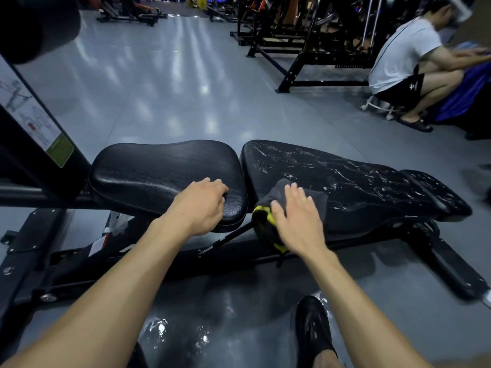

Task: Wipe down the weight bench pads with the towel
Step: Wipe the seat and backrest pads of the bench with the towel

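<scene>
Head view, read from 9 o'clock to 3 o'clock. At 9 o'clock, a black steel upright with a white instruction placard stands beside the bench. Next to it lies the short black padded vinyl seat pad, its surface glossy and mostly free of marks. The left hand rests on the seat pad's near right corner, fingers curled over the top face near the edge and enclosing nothing that can be seen. A narrow gap separates this pad from the long black padded vinyl back pad, which extends toward 3 o'clock and carries white streaks and flecks across its surface. The dark grey cloth towel with a yellow-green underside lies on the near left corner of the back pad, part of it draped over the edge. The right hand presses flat on the towel, fingers straight and slightly spread (not closed around the cloth). At 6 o'clock, a black shoe stands on the glossy grey floor. At 2 o'clock, a seated person in a white shirt and black shorts bends over a blue surface, well apart from the bench.
</scene>
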Tool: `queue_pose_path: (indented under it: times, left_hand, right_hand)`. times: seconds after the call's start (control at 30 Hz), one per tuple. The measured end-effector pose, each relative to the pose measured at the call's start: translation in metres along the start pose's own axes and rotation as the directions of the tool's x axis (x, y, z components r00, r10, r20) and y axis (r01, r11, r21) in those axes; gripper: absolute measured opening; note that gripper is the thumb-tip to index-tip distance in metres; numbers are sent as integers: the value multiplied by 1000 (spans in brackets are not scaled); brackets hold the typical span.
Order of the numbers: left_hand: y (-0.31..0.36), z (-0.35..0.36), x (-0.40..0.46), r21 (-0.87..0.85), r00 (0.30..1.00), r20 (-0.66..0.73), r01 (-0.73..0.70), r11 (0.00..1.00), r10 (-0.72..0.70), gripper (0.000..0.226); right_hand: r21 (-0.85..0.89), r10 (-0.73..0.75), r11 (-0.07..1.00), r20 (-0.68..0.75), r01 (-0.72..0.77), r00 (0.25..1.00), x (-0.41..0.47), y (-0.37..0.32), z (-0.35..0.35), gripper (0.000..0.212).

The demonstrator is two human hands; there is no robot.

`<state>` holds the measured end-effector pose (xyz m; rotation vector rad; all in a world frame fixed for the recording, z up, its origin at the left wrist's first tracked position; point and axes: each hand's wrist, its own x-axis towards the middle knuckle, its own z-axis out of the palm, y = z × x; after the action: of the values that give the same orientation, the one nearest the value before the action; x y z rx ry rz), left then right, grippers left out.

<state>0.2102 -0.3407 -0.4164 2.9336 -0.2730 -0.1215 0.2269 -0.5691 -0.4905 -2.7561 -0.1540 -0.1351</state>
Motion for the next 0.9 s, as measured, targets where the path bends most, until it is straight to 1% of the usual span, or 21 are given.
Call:
queue_pose_path:
  times: [0.07, 0.13, 0.2, 0.3, 0.37, 0.4, 0.47, 0.57, 0.77, 0.83, 0.9]
  left_hand:
    - [4, -2, 1, 26, 1000, 13, -3, 1000, 2, 32]
    - [5, -3, 3, 25, 999, 38, -5, 1000, 5, 35]
    - [4, -5, 5, 29, 999, 46, -16, 999, 15, 36]
    - [-1, -8, 10, 19, 999, 32, -14, 1000, 13, 33]
    - [-1, -8, 13, 40, 1000, 21, -11, 999, 10, 32]
    - [0, -9, 14, 46, 1000, 24, -4, 999, 3, 32]
    - [3, -9, 18, 52, 999, 37, 15, 999, -16, 32]
    - [9, -9, 27, 58, 998, 52, 29, 998, -32, 33]
    - [34, -6, 42, 130, 991, 116, 43, 991, -59, 33]
    - [35, -4, 43, 123, 990, 126, 49, 991, -65, 35]
    - [32, -1, 43, 100, 988, 138, 51, 994, -65, 38]
  right_hand:
    - [-18, -127, 992, 8, 127, 992, -28, -1, 2, 80]
    - [-20, -186, 982, 64, 188, 980, -31, 10, -4, 85]
    - [4, -158, 987, 80, 158, 984, -8, 20, -9, 85]
    - [55, -40, 998, 129, 33, 991, 46, 23, -14, 72]
    - [-1, 32, 999, 143, -33, 989, 67, 17, -11, 72]
    - [-34, 39, 999, 134, -34, 990, 68, 13, -9, 73]
    - [-56, 15, 998, 110, -8, 994, 56, 6, -6, 78]
    - [-30, -40, 999, 52, 42, 998, 24, 5, -6, 90]
    - [-140, -90, 986, 8, 90, 996, -7, -5, 2, 117]
    - [-184, -117, 975, 35, 122, 992, -8, -2, 1, 119]
    - [-198, -141, 968, 68, 152, 988, -8, 0, -1, 115]
